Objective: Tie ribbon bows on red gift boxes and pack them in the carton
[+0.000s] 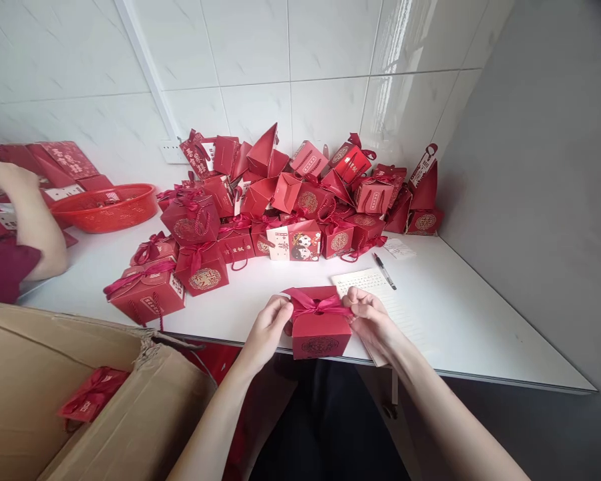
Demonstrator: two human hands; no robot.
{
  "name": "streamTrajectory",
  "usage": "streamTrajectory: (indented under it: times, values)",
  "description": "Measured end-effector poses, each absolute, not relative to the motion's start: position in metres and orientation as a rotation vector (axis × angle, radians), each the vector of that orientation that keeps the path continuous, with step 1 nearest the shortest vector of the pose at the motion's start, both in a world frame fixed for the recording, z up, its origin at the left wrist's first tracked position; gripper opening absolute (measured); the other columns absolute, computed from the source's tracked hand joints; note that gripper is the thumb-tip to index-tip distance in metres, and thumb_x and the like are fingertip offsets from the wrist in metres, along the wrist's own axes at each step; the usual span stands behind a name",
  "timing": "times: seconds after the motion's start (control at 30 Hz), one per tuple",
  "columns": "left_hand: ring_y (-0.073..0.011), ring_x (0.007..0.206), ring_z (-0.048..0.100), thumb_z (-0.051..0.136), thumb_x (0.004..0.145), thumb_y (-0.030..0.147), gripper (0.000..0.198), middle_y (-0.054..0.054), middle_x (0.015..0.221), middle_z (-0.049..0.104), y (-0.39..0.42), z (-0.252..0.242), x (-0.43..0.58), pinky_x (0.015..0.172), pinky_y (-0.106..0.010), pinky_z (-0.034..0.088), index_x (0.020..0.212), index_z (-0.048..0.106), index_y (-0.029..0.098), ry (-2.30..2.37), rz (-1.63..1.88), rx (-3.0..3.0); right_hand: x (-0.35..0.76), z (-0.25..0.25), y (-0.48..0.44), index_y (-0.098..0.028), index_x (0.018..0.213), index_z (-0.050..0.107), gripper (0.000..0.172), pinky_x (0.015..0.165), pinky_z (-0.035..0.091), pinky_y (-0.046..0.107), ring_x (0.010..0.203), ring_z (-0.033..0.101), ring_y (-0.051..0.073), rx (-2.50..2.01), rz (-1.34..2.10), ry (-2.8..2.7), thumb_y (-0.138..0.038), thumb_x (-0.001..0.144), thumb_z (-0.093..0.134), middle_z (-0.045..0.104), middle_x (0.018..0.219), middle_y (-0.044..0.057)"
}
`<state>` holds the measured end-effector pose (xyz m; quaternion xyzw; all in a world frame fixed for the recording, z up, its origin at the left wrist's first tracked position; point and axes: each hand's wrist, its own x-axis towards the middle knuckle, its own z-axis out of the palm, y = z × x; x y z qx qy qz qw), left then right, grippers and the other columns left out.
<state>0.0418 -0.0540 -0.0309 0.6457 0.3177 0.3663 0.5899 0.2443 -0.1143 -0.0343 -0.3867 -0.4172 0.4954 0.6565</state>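
Note:
A red gift box (322,339) with a dark round emblem on its front sits at the table's front edge. A crimson ribbon (319,305) is tied in a bow across its top. My left hand (273,319) is closed at the box's left side, thumb and fingers pinching the ribbon there. On the other side, my right hand (370,314) pinches the ribbon's right part between thumb and fingers. Under the right hand lies a lined notepad (365,284) with handwriting, partly hidden by that hand and the box.
Many red gift boxes (308,200) are heaped against the tiled wall. A black pen (384,270) lies by the notepad. At left are a red plastic basket (107,217) and another person's arm (37,214). A cardboard carton (180,387) with a red box inside stands below. A grey partition (531,200) bounds the right.

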Motion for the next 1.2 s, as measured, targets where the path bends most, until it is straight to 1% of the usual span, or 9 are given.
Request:
streamTrajectory:
  times: [0.1,0.17,0.27,0.33,0.5,0.67,0.9,1.07,1.2]
  values:
    - [-0.0129,0.066,0.045,0.044,0.086,0.048,0.032,0.000,0.073,0.047,-0.052,-0.021,0.035,0.064,-0.027,0.039,0.076,0.048,0.018,0.809,0.836,1.623,0.259,-0.013,-0.109,-0.020,0.062,0.051,0.028,0.054,0.033,0.026,0.053,0.036,0.011,-0.982,1.007,-1.050,-0.044,0.074,0.059,0.043,0.057,-0.003]
    - [-0.0143,0.069,0.048,0.042,0.086,0.047,0.030,-0.002,0.081,0.051,-0.053,-0.010,0.033,0.066,-0.028,0.041,0.085,0.050,0.018,0.860,0.984,1.743,0.263,0.005,-0.100,-0.019,0.066,0.057,0.023,0.061,0.035,0.026,0.060,0.043,0.012,-1.123,0.882,-1.164,-0.038,0.078,0.059,0.051,0.065,-0.002]
    - [-0.0175,0.084,0.051,0.049,0.084,0.035,0.017,-0.004,0.092,0.053,-0.059,0.006,0.039,0.077,-0.032,0.042,0.090,0.055,0.020,0.879,1.223,2.103,0.255,0.028,-0.080,-0.017,0.074,0.063,0.023,0.069,0.039,0.028,0.073,0.054,0.016,-1.423,0.707,-1.598,-0.039,0.080,0.058,0.063,0.079,0.002]
    - [-0.0191,0.090,0.050,0.051,0.085,0.026,0.010,-0.004,0.090,0.055,-0.064,0.014,0.048,0.082,-0.034,0.041,0.084,0.059,0.020,0.862,1.157,2.411,0.245,0.037,-0.065,-0.015,0.076,0.066,0.026,0.068,0.040,0.028,0.074,0.057,0.018,-1.454,0.770,-1.837,-0.040,0.079,0.059,0.066,0.079,0.003]
    - [-0.0191,0.085,0.050,0.049,0.088,0.019,0.017,-0.003,0.087,0.059,-0.070,0.014,0.062,0.077,-0.036,0.040,0.079,0.063,0.020,0.909,0.951,2.726,0.230,0.034,-0.042,-0.014,0.076,0.067,0.016,0.063,0.043,0.025,0.066,0.057,0.014,-1.308,1.101,-1.967,-0.027,0.075,0.059,0.064,0.069,0.000]
    - [-0.0188,0.087,0.051,0.048,0.089,0.018,0.016,-0.002,0.088,0.060,-0.070,0.009,0.061,0.079,-0.036,0.040,0.082,0.063,0.020,0.914,0.837,2.710,0.228,0.022,-0.040,-0.014,0.075,0.063,0.016,0.063,0.044,0.024,0.067,0.057,0.013,-1.285,1.069,-1.866,-0.027,0.076,0.055,0.064,0.073,0.001]
    - [-0.0182,0.086,0.051,0.047,0.089,0.018,0.015,-0.001,0.086,0.060,-0.070,0.011,0.063,0.080,-0.036,0.042,0.079,0.058,0.019,0.964,0.727,2.608,0.224,0.016,-0.043,-0.016,0.072,0.057,0.015,0.059,0.042,0.024,0.064,0.056,0.013,-1.353,1.005,-1.735,-0.028,0.079,0.054,0.062,0.069,0.000]
    - [-0.0182,0.087,0.051,0.049,0.088,0.018,0.014,-0.001,0.086,0.060,-0.071,0.012,0.064,0.083,-0.036,0.043,0.077,0.056,0.019,0.975,0.707,2.518,0.217,0.017,-0.039,-0.016,0.067,0.055,0.015,0.058,0.041,0.024,0.060,0.055,0.013,-1.460,0.957,-1.650,-0.025,0.079,0.055,0.059,0.060,-0.001]
    - [-0.0190,0.089,0.052,0.049,0.087,0.018,0.013,-0.001,0.085,0.060,-0.070,0.013,0.063,0.082,-0.036,0.044,0.077,0.056,0.020,0.981,0.688,2.484,0.228,0.021,-0.040,-0.016,0.076,0.056,0.022,0.061,0.044,0.024,0.063,0.059,0.014,-1.570,0.951,-1.543,-0.035,0.086,0.050,0.064,0.065,0.002]
